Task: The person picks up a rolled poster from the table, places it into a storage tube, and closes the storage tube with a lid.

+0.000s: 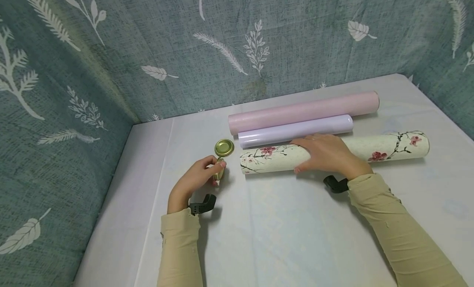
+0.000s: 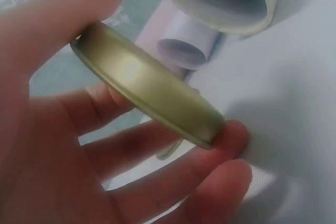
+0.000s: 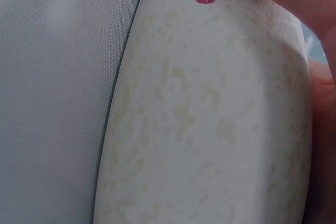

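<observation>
Tilted on edge, a gold metal lid (image 2: 149, 87) is pinched between the thumb and fingers of my left hand (image 1: 198, 174). Just beyond that hand, a second gold lid (image 1: 224, 147) lies flat on the table. My right hand (image 1: 327, 155) grips the middle of a cream wallpaper roll (image 1: 396, 149) printed with red blossoms and dark branches. Its thumb is on the near side, and the fingers reach over the top. In the right wrist view the roll's speckled surface (image 3: 194, 114) fills most of the frame.
Behind the blossom roll lie a glossy pale lilac roll (image 1: 296, 131) and a longer pink roll (image 1: 303, 112), roughly parallel. All rest on a white-covered table (image 1: 289, 237). A green leaf-patterned cloth (image 1: 222, 56) hangs along the back and sides.
</observation>
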A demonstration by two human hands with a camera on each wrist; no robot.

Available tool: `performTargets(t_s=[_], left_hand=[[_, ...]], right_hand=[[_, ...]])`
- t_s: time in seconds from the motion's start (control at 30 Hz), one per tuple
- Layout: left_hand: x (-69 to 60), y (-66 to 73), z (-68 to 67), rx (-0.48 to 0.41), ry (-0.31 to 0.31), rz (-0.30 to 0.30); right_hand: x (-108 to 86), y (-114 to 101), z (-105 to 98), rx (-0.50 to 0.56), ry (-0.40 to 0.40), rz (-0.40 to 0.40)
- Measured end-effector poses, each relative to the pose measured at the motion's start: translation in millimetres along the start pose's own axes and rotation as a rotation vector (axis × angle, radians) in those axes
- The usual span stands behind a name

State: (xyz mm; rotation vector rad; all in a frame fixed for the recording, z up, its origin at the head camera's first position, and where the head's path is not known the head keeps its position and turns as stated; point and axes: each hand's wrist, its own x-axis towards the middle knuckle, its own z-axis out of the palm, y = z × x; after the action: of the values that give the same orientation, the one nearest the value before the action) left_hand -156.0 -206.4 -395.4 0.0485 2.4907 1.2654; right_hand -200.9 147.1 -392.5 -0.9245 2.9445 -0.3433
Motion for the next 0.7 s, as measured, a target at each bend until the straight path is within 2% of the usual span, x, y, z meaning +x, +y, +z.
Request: performTargets(t_s=[0.2, 0.47, 0.7], left_hand=[[3.9, -4.7, 1.7, -0.008, -0.004, -0.068], [3.2, -2.9, 2.6, -0.034, -0.006, -0.088], [3.7, -0.6, 4.5, -0.159, -0.088, -0.076]], right_hand=[[-0.8, 0.9, 0.9, -0.001, -0.001, 0.001], [0.1, -0.5, 1.2, -0.005, 0.002, 0.004], [-0.1, -0.7, 0.3, -0.007, 0.005, 0.009]])
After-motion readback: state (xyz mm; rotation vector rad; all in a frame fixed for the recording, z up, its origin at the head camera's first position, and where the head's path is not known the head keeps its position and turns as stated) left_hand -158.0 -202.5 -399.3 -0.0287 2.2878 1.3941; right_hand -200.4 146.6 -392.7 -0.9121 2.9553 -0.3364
